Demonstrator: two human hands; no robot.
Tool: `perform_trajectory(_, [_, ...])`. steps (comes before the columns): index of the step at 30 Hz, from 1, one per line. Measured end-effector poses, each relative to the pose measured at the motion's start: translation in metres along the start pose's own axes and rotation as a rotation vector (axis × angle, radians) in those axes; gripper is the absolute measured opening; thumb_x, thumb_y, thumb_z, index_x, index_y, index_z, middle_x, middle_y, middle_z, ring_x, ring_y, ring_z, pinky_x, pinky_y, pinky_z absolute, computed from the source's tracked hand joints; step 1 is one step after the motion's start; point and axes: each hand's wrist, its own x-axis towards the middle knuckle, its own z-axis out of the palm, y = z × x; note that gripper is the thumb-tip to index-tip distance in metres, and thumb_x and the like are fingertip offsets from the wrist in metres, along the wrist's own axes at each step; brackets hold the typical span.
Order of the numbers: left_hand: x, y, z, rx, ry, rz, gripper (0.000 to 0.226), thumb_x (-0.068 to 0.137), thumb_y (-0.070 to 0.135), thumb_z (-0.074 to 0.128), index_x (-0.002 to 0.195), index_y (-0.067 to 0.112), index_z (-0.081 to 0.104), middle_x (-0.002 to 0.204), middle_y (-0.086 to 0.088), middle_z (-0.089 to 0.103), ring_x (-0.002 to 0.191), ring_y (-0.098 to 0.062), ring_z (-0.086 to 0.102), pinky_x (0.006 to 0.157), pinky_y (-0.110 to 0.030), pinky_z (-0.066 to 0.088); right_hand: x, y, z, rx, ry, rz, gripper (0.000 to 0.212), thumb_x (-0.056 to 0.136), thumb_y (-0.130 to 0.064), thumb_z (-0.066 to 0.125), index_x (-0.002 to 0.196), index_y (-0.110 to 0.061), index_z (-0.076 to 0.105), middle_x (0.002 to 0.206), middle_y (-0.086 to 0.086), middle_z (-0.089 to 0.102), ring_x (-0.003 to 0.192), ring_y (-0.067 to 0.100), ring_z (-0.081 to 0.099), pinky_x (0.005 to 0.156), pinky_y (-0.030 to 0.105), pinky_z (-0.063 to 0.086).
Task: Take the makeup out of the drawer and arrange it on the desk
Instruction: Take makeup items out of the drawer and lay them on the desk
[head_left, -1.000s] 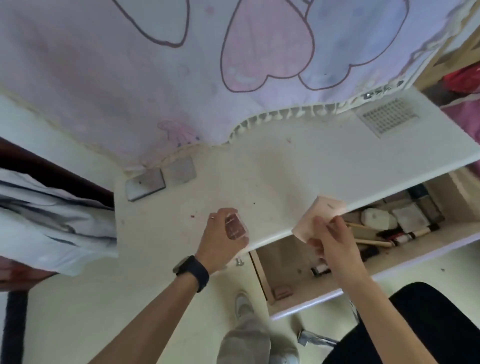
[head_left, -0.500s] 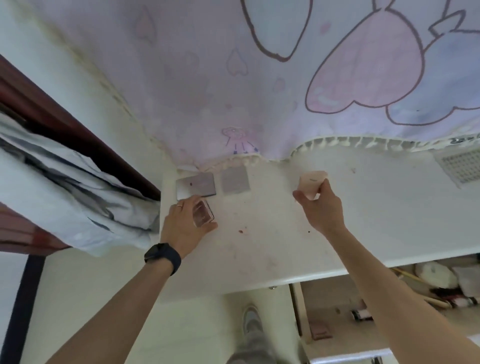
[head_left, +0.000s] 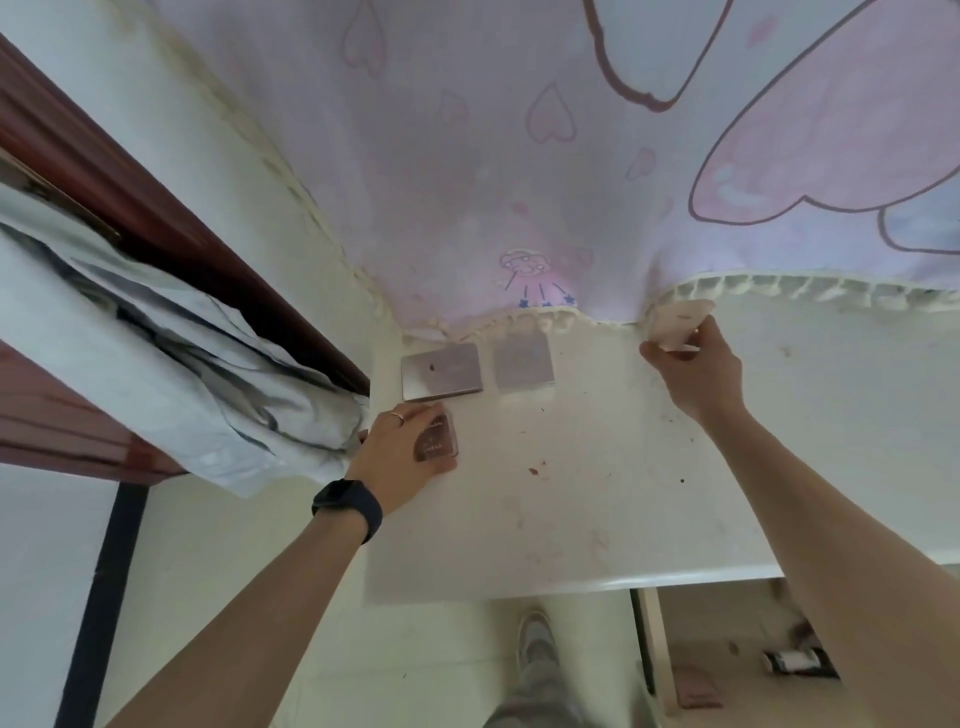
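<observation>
A pink heart-printed cloth (head_left: 467, 156) is hanging over the back of the white table (head_left: 597, 493). Below the table's front edge, the drawer (head_left: 727, 649) is standing open. The left hand (head_left: 395, 462) is holding a brown compact (head_left: 436, 441) down on the table, its grip curled round the clear case. That compact is lying just in front of a silver rectangular palette (head_left: 441, 371), which is lying beside a square palette (head_left: 523, 364). The right hand (head_left: 696, 374) is pinching a pale pink compact (head_left: 678, 322) in its grip at the cloth's fringe.

The stained white desk (head_left: 597, 467) carries a shiny silver rectangular case (head_left: 441, 372) just beyond the left fingers (head_left: 415, 413), a brown square compact (head_left: 436, 441) under them, and a matte grey square case (head_left: 523, 362) further right.
</observation>
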Motion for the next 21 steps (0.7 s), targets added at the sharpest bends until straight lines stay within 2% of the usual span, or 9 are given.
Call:
perform_trajectory(4, [0.000,0.003,-0.002,-0.016,-0.008,-0.006,0.071,0.078,0.045,0.078,0.142,0.033,0.049,0.143,0.007,0.041,0.129,-0.018,0.043,0.111,-0.043,0.037,0.004,0.003,0.001,-0.037,0.006,-0.023,0.027,0.091,-0.030,0.071,0.108,-0.020,0.053,0.094,-0.004,0.066,0.083,0.016,0.060,0.058,0.018,0.038])
perform_trajectory(9, [-0.002,0.006,-0.006,0.037,-0.027,0.000,0.069,0.080,0.041,0.076,0.142,0.034,0.047,0.145,0.006,0.041,0.129,-0.019,0.041,0.111,-0.042,0.038,0.011,0.004,0.002,-0.061,-0.014,-0.038,0.021,0.095,-0.021,0.065,0.111,-0.013,0.055,0.090,0.004,0.065,0.076,0.021,0.058,0.057,0.026,0.042])
perform_trajectory(12, [-0.002,0.011,-0.010,0.088,-0.047,0.005,0.069,0.081,0.040,0.074,0.143,0.032,0.045,0.146,0.004,0.042,0.133,-0.020,0.039,0.111,-0.041,0.039,0.015,0.003,-0.001,-0.114,-0.032,-0.076,0.015,0.095,-0.020,0.060,0.110,-0.018,0.055,0.077,-0.001,0.060,0.068,0.010,0.054,0.054,0.023,0.037])
perform_trajectory(14, [-0.002,0.016,-0.012,0.128,-0.061,-0.001,0.069,0.082,0.041,0.072,0.144,0.032,0.043,0.147,0.003,0.042,0.133,-0.020,0.039,0.110,-0.041,0.040,0.016,0.005,-0.002,-0.128,-0.037,-0.076,0.013,0.095,-0.020,0.059,0.107,-0.017,0.056,0.078,0.001,0.061,0.069,0.012,0.055,0.053,0.022,0.035])
perform_trajectory(16, [-0.003,0.019,-0.013,0.164,-0.071,-0.007,0.069,0.083,0.040,0.071,0.145,0.031,0.041,0.148,0.002,0.041,0.133,-0.021,0.040,0.109,-0.041,0.041,0.015,0.006,-0.002,-0.127,-0.044,-0.064,0.015,0.094,-0.019,0.060,0.109,-0.016,0.057,0.083,0.004,0.063,0.075,0.021,0.059,0.053,0.023,0.036])
perform_trajectory(18, [-0.004,0.022,-0.013,0.200,-0.078,-0.003,0.069,0.084,0.039,0.070,0.145,0.030,0.040,0.149,0.001,0.040,0.135,-0.022,0.038,0.109,-0.041,0.040,0.012,0.007,-0.002,-0.102,-0.054,-0.060,0.032,0.094,-0.018,0.062,0.126,-0.020,0.055,0.096,0.002,0.066,0.091,0.028,0.064,0.058,0.022,0.040])
perform_trajectory(20, [-0.006,0.024,-0.014,0.240,-0.083,0.006,0.068,0.085,0.037,0.068,0.146,0.029,0.039,0.150,0.002,0.038,0.135,-0.022,0.037,0.109,-0.040,0.040,0.004,0.008,-0.007,-0.069,-0.056,-0.033,0.058,0.095,-0.018,0.066,0.147,-0.022,0.043,0.128,-0.001,0.064,0.107,0.025,0.062,0.066,0.015,0.041])
perform_trajectory(21, [-0.007,0.025,-0.014,0.269,-0.090,0.011,0.068,0.086,0.036,0.067,0.147,0.029,0.038,0.151,0.002,0.036,0.136,-0.022,0.036,0.109,-0.039,0.040,-0.002,0.009,-0.011,-0.046,-0.049,-0.009,0.066,0.094,-0.018,0.068,0.153,-0.022,0.037,0.142,-0.004,0.057,0.105,0.020,0.062,0.065,0.010,0.040])
